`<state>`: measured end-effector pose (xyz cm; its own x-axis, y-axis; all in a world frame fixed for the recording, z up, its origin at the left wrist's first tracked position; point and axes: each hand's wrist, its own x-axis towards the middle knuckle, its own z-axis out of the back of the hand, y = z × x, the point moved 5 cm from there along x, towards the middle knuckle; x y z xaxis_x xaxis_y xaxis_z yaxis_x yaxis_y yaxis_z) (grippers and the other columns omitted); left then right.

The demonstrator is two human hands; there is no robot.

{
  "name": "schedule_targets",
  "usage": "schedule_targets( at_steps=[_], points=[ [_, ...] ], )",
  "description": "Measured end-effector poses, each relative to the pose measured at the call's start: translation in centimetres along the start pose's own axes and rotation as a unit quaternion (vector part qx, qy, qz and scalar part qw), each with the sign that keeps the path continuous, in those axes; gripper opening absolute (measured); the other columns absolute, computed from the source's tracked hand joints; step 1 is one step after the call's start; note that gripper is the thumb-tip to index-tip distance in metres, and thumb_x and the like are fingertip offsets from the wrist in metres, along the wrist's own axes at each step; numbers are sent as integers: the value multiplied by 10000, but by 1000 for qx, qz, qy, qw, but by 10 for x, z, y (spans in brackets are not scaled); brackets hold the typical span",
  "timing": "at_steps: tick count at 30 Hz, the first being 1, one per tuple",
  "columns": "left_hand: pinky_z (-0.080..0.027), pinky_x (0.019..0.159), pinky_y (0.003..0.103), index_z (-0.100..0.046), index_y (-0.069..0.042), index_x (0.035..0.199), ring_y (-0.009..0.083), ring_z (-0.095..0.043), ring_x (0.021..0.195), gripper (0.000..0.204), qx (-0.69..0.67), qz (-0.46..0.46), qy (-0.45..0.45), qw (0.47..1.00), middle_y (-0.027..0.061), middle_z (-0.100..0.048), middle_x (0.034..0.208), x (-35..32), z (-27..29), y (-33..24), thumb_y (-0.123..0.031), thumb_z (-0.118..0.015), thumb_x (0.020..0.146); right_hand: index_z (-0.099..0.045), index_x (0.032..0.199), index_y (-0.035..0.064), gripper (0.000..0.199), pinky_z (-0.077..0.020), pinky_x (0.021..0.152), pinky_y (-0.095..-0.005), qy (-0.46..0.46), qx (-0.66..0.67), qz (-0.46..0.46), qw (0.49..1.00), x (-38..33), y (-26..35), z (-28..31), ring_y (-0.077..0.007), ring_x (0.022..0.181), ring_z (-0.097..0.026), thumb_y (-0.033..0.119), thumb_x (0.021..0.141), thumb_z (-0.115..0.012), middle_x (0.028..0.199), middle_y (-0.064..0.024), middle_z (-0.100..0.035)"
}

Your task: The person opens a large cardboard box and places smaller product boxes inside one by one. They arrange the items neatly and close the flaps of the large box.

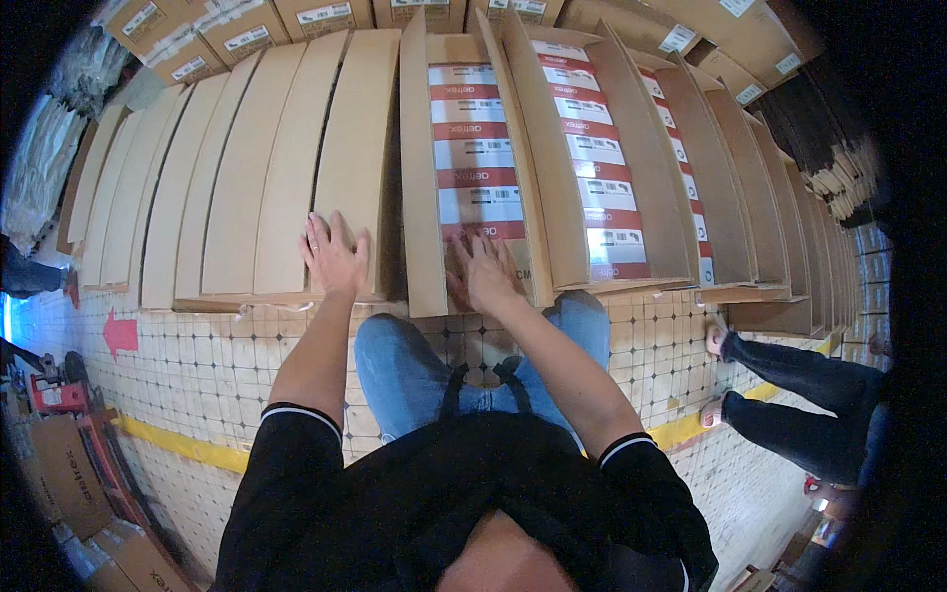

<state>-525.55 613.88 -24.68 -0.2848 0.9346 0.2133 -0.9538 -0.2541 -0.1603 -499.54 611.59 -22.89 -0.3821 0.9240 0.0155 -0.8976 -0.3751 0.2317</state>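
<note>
My left hand (pixel 337 259) lies flat with its fingers spread near the front end of a closed, long brown carton (pixel 357 138). Just right of it stands an open carton (pixel 420 217) with its long side flaps raised. Inside runs a row of red and white boxes (pixel 477 156). At the near end of this row my right hand (pixel 489 276) reaches in between the flaps, fingers stretched out at the last box. It grips nothing that I can see; part of the fingertips is blurred.
More closed cartons (pixel 232 178) stand in line on the left. To the right are further open cartons (pixel 646 178), some showing boxes. Stacked cartons (pixel 326 18) line the back. Another person's legs (pixel 799 395) are at right. A red pallet jack (pixel 64 395) stands at left.
</note>
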Motion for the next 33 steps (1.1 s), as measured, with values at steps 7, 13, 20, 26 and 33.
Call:
schedule_targets(
  at_steps=[7,13,20,26,33],
  points=[
    [-102,1216,499,-451,-111,1471,345,-250,1480,683,-26,9,18,999,229,-330,1560,-1,0,1,-524,-497,930,-561,1311,30,517,-347,1097,-501,65,15,9,998,9,1,35,-359,1185,-535,258,859,-669,1219,-182,-564],
    [-107,1220,488,-463,-107,1462,332,-257,1478,654,-19,10,12,1000,213,-342,1556,-1,2,2,-496,-493,936,-574,1280,18,538,-340,1093,-529,-42,47,36,997,-20,26,87,-338,1209,-517,305,842,-700,1201,-188,-567],
    [-116,1218,487,-467,-104,1460,337,-288,1465,661,4,1,-5,1000,213,-381,1533,0,-2,2,-500,-504,933,-556,1313,29,602,-360,1084,-507,-27,38,51,998,-71,50,117,-350,1222,-498,328,818,-721,1264,-187,-549],
    [-113,1219,483,-465,-117,1463,337,-286,1466,657,3,4,-6,1000,211,-377,1538,0,-7,3,-495,-509,928,-529,1333,28,633,-395,1040,-498,-28,72,62,995,-96,57,125,-360,1209,-504,248,790,-768,1278,-194,-525],
    [-93,1224,478,-449,-131,1476,325,-253,1483,664,13,3,-1,1000,195,-351,1559,1,-7,4,-512,-479,934,-541,1328,51,604,-396,1009,-473,38,86,60,994,-103,56,133,-332,1189,-511,258,802,-753,1275,-165,-533]
  ],
)
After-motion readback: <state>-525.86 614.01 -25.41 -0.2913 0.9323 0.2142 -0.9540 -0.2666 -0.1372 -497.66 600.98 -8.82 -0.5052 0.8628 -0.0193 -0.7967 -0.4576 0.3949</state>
